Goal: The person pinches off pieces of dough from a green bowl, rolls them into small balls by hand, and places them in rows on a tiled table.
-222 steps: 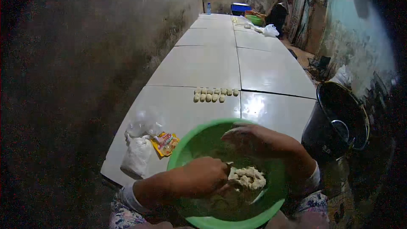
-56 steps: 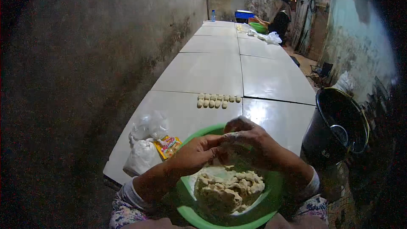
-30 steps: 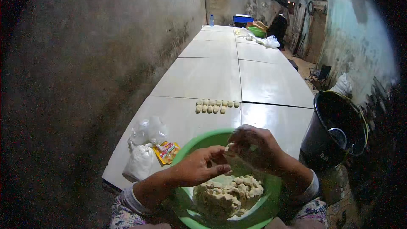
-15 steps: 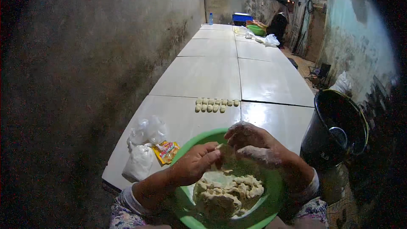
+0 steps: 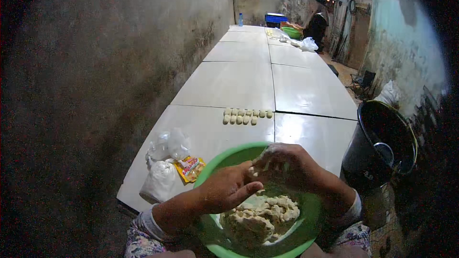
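A green basin [image 5: 214, 247] stands close in front of me, holding a lumpy, torn mass of pale dough [image 5: 256, 220]. My hands meet above its far part. A small piece of dough [image 5: 253, 172] shows between them, mostly covered by the fingers. My left hand [image 5: 229, 187] has its fingers pressed against the right one, with its thumb held apart. The flour-dusted fingers of my right hand [image 5: 289, 165] curl over the left fingertips. Beyond the basin, two rows of small dough pieces [image 5: 239, 116] lie on the white table [image 5: 229, 81].
Left of the basin are a bag of white powder [image 5: 162, 181], a crumpled clear plastic bag [image 5: 169, 145] and a yellow packet [image 5: 191, 168]. A black bucket [image 5: 356, 148] stands at the right. Far off are another green basin [image 5: 291, 32], a blue crate [image 5: 276, 19] and a person in dark clothes [image 5: 315, 31].
The left thumb has lifted away from the dough piece it was pinching. My right hand has closed in over the left fingertips, and the piece is now between both hands.
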### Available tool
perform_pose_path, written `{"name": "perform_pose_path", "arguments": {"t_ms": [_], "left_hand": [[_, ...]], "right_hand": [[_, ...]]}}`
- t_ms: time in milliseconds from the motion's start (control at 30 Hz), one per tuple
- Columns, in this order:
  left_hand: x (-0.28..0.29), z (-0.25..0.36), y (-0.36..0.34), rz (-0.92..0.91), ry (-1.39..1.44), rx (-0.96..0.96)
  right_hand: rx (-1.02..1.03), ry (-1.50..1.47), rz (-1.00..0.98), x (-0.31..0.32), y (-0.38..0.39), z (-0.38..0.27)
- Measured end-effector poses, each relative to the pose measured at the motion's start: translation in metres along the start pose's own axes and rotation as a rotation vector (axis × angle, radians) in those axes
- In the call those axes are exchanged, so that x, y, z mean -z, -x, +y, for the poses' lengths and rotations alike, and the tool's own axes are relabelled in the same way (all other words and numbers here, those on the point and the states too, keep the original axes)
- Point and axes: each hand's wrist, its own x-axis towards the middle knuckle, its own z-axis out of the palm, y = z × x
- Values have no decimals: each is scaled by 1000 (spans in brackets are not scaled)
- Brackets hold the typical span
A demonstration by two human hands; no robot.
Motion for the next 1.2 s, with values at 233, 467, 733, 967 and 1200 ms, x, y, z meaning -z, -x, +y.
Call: {"name": "perform_pose_path", "arguments": {"t_ms": [233,467,733,967,1200], "left_hand": [[-1,-8,6,-91,296,163],[1,-3,7,-70,585,260],[1,-12,3,-46,482,60],[4,1,4,-29,515,279],[5,-10,9,-182,583,260]], "right_hand": [[34,-58,-32,3,6,23],[250,-28,6,2,-2,7],[336,275,53,-1,-1,10],[150,371,13,2,3,5],[252,235,-180,2,2,21]]}}
